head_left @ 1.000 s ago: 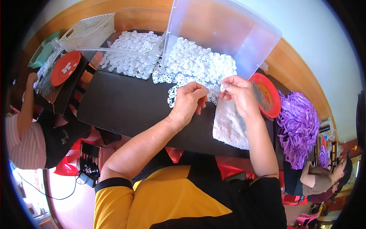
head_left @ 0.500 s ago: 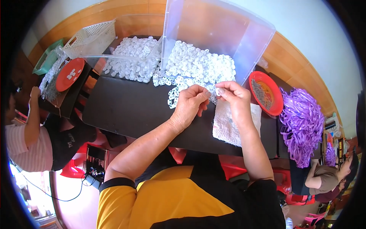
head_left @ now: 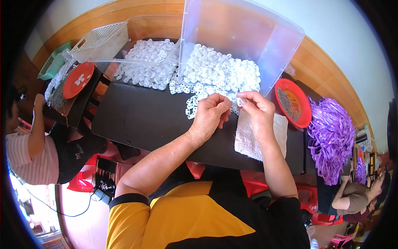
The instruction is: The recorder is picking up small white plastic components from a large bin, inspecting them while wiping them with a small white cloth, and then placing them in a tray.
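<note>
Between the thumb and finger of my right hand (head_left: 259, 110) is a small white plastic piece (head_left: 239, 102) with holes. Close by on its left, my left hand (head_left: 211, 113) is closed in a pinch; whatever its fingertips hold is too small to make out. Both hands hover over the near edge of a heap of like white plastic pieces (head_left: 222, 72), which spills out of a clear plastic bin (head_left: 244, 31) tipped on its side. Partly under my right wrist lies a folded white cloth (head_left: 245, 139) on the dark table (head_left: 137, 118).
Right of the cloth stands a red bowl (head_left: 306, 112) with small grey parts, beside a pile of purple straps (head_left: 331, 137). Another clear bin (head_left: 120, 66) of white pieces is at the left, near a white basket (head_left: 101, 41) and a red plate (head_left: 74, 89). People sit at both sides.
The scene has shifted slightly rightward in the picture. My hands keep nearly the same pinched pose, and the white piece stays in my right fingers.
</note>
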Tool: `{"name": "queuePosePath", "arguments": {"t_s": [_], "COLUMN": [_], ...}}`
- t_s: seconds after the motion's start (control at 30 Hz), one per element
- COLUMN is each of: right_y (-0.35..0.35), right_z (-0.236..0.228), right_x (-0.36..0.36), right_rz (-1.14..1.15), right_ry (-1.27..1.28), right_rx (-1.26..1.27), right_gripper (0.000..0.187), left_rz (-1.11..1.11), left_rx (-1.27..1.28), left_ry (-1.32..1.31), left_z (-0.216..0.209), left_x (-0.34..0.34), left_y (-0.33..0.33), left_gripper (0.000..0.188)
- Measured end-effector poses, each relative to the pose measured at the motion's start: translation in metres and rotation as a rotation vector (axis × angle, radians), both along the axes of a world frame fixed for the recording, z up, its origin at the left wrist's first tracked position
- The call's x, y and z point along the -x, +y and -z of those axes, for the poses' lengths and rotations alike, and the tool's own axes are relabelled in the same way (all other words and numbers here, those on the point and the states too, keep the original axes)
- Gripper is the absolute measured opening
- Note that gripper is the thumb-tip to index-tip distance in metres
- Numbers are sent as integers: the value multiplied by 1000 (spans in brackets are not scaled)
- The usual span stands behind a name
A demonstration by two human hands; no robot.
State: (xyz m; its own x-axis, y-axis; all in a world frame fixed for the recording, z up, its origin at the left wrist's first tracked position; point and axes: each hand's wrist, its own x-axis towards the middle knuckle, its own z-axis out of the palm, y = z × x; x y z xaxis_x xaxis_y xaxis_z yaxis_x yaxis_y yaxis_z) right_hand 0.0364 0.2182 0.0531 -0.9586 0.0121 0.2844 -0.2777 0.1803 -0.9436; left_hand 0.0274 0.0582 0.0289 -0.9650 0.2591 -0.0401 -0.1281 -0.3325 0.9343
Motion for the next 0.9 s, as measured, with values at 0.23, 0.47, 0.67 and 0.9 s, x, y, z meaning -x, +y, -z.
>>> {"name": "queuePosePath", "arguments": {"t_s": [0.23,0.47,0.67,0.9], "right_y": [-4,-10,-6,-5], "right_z": [5,5,5,4], "right_x": [0,0,-1,-3], "right_rz": [-53,-37,-40,-45], "right_ry": [-10,-107,-211,-221], "right_rx": [51,185,227,218], "right_gripper": [12,13,18,16], "left_rz": [-10,-3,-2,1], "left_rx": [56,8,-22,-10], "left_ry": [32,8,-22,-18], "left_z": [1,2,1,-1], "left_x": [-2,-2,-1,-1], "left_y": [1,0,0,1], "left_gripper": [13,15,14,15]}}
